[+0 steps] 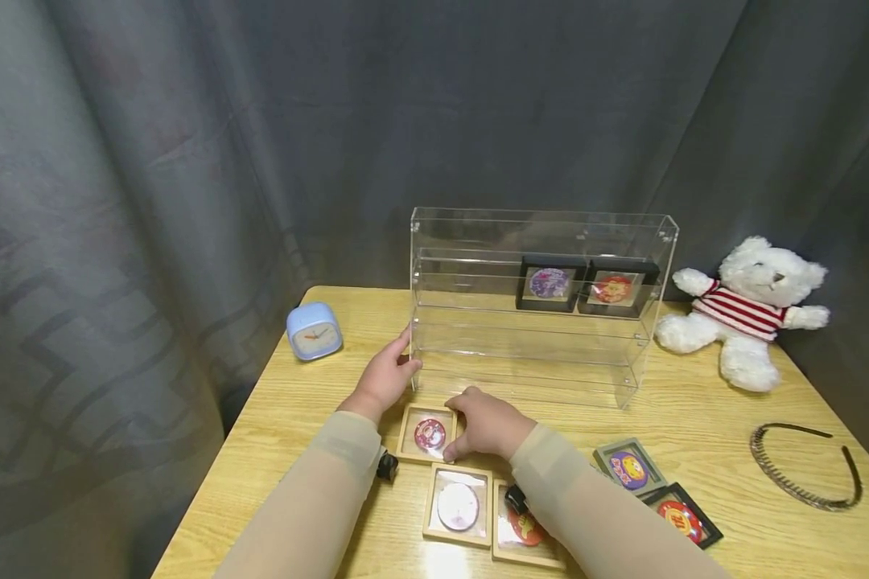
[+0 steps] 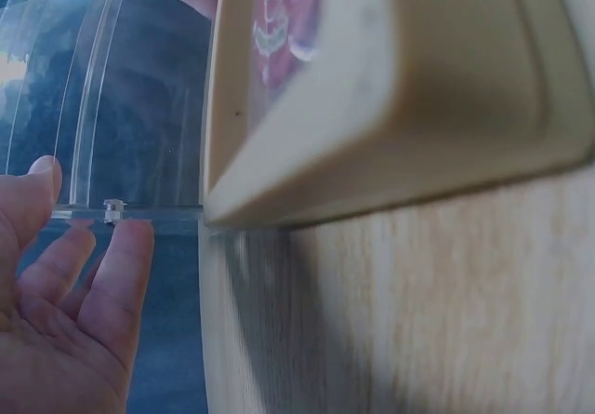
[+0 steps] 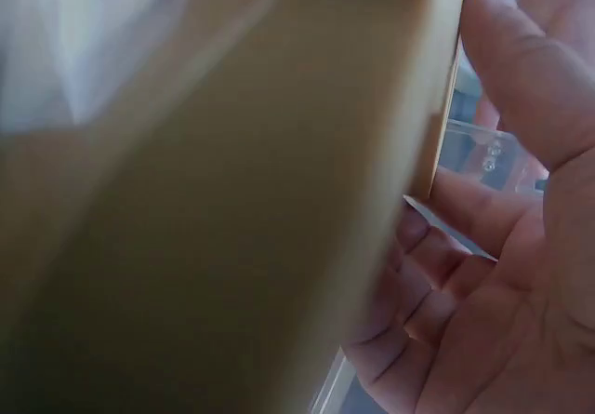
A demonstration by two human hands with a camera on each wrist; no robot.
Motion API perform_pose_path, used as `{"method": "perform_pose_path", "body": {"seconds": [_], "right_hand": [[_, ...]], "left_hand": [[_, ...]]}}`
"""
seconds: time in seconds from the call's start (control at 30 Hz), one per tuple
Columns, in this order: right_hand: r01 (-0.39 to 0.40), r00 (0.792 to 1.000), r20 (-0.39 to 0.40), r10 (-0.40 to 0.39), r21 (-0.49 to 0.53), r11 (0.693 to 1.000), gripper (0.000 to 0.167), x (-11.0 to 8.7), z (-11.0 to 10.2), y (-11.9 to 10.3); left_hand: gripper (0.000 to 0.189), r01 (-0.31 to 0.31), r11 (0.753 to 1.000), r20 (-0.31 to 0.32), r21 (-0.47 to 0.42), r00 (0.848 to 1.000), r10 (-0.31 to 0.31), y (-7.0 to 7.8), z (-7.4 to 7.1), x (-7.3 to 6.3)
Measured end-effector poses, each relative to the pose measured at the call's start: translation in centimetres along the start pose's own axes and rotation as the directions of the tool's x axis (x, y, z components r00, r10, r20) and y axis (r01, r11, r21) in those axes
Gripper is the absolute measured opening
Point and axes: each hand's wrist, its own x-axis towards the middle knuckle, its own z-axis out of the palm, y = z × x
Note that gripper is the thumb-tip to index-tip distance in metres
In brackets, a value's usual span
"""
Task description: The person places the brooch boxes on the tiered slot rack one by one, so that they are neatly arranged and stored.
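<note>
A clear acrylic display shelf stands upright on the wooden table. My left hand pinches its left side wall, thumb on one face and fingers on the other, as the left wrist view shows. Just in front of the shelf, my right hand grips the right side of a light wooden frame with a red round badge inside. Two black frames with round badges stand side by side at the right of an upper shelf tier. In the right wrist view, a blurred wooden frame fills the foreground.
Nearer me lie a wooden frame with a pale badge and another with a red badge, partly under my right forearm. A green frame touches a black frame. Around them are a blue clock, teddy bear and headband.
</note>
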Motion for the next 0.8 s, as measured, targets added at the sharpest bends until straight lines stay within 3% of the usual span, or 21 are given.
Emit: {"method": "perform_pose_path", "body": {"seconds": [0.3, 0.5, 0.63, 0.8], "right_hand": [[-0.011, 0.998, -0.06, 0.019, 0.134, 0.991, 0.088, 0.1, 0.0, 0.7], [0.007, 0.993, -0.113, 0.03, 0.315, 0.949, 0.077, -0.5, -0.9, 1.6], [0.026, 0.982, -0.185, 0.037, 0.328, 0.944, 0.068, -1.0, -2.7, 2.0], [0.077, 0.959, -0.283, 0.017, 0.318, 0.945, 0.064, -1.8, -6.9, 2.0]], "left_hand": [[0.069, 0.012, 1.0, 0.002, -0.011, 1.0, -0.012, -0.1, 0.0, 0.0], [0.07, 0.006, 1.0, 0.004, -0.004, 1.0, -0.006, -0.1, 0.1, 0.1], [0.071, -0.008, 1.0, -0.001, 0.008, 1.0, 0.008, -0.3, 0.1, 0.2], [0.071, -0.016, 1.0, -0.003, 0.004, 1.0, 0.016, -0.4, 0.2, 0.3]]}}
